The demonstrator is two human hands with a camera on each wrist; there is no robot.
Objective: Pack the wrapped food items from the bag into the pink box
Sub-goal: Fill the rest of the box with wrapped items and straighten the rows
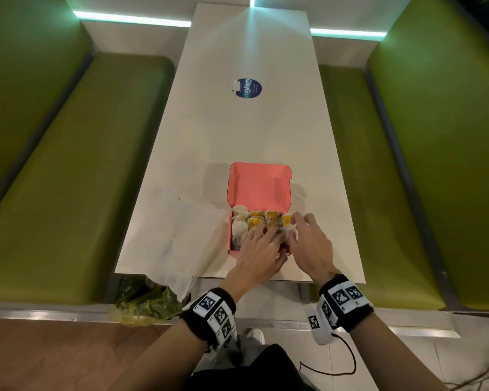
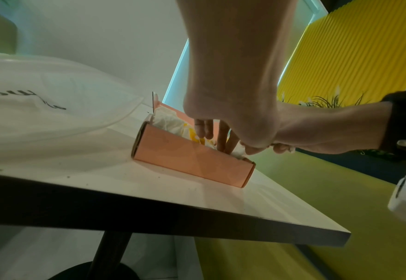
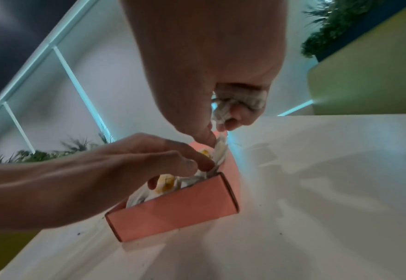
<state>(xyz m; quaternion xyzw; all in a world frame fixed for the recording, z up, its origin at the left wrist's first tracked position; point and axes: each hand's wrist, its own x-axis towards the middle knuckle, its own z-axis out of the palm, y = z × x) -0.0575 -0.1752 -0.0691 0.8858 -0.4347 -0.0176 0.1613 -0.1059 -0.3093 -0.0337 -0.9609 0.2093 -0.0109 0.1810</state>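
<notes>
Presently catalogued: pink box (image 1: 259,187) near the table's (image 1: 237,131) near edge, lid upright, filled with wrapped food items (image 1: 256,221) in white and yellow paper. Left hand (image 1: 259,251) over the box's near side, fingers extended, resting on the wrapped items. Right hand (image 1: 308,244) at the box's right end, fingers curled round a wrapped item (image 3: 240,103), seen crumpled in the right wrist view. Hands close together, thumbs nearly meeting. Translucent white bag (image 1: 178,230) flat just left of the box, draped over the near edge. Green plastic bag (image 1: 144,303) below that edge. Blue round sticker (image 1: 249,88) further up the table. Green benches (image 1: 76,179) flanking both sides.
</notes>
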